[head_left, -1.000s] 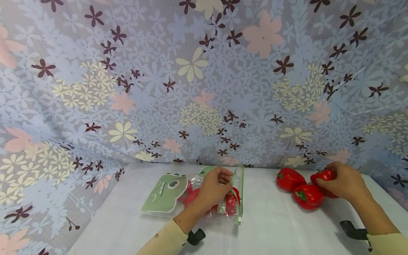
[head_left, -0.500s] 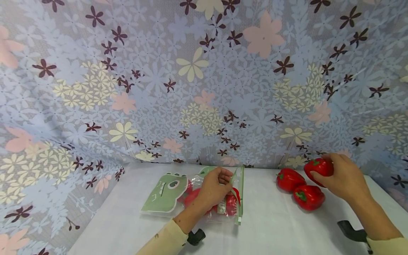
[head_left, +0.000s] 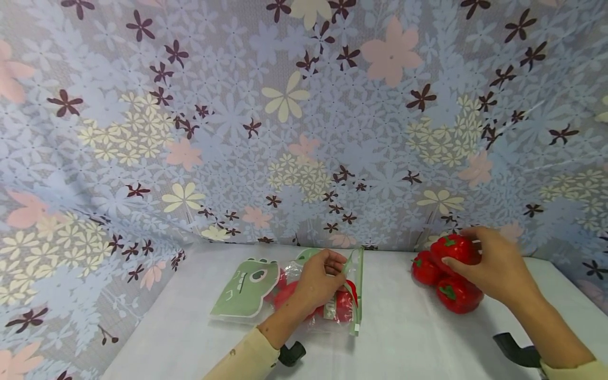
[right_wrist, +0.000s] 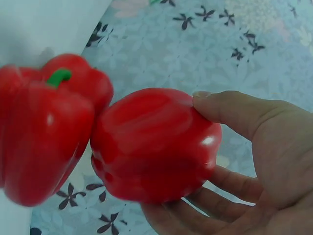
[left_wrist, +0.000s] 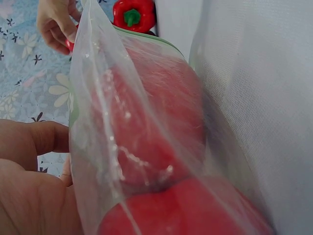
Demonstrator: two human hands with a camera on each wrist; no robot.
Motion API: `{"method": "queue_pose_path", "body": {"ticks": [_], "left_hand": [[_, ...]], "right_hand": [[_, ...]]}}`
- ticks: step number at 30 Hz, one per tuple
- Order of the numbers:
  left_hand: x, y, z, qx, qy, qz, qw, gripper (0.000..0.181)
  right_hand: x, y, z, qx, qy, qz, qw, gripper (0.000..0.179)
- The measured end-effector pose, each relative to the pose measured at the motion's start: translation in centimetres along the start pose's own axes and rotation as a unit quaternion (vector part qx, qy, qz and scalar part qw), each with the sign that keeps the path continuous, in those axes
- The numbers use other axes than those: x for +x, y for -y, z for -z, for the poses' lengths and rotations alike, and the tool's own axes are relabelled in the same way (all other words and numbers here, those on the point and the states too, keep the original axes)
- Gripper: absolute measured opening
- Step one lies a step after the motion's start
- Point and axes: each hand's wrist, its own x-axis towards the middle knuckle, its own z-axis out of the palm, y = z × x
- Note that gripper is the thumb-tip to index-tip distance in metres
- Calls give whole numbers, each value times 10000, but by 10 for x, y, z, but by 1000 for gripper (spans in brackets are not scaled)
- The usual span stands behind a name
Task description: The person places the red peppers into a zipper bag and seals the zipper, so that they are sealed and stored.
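Note:
My right hand point(head_left: 499, 269) grips a glossy red bell pepper point(head_left: 453, 249) between thumb and fingers, raised above two other red bell peppers. One of those, a bell pepper point(head_left: 424, 270), is partly covered by the held one; the other bell pepper point(head_left: 458, 295) lies in front with its green stem showing. On the left, a clear zip bag point(head_left: 244, 293) with a green cartoon face lies on its side, with red peppers point(left_wrist: 151, 122) inside. My left hand point(head_left: 315, 282) holds the bag's upper side near its green-edged mouth, fingers curled; the fingertips are partly hidden.
A white cloth point(head_left: 394, 338) covers the table. Behind it hangs a floral curtain point(head_left: 304, 158). Black wrist mounts point(head_left: 518, 351) show under both forearms. White table surface lies between the bag's mouth and the peppers.
My right hand has lifted the bell pepper off the table and carried it left, over the other two. My left hand and the bag have stayed in place.

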Motion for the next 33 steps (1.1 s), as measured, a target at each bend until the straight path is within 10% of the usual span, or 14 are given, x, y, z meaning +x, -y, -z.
{"method": "queue_pose_path", "body": {"ticks": [33], "left_hand": [[0,0,1,-145,87,-136,9998,27]], "right_hand": [[-10,30,-23,784,1095,325,9904,82]]}}
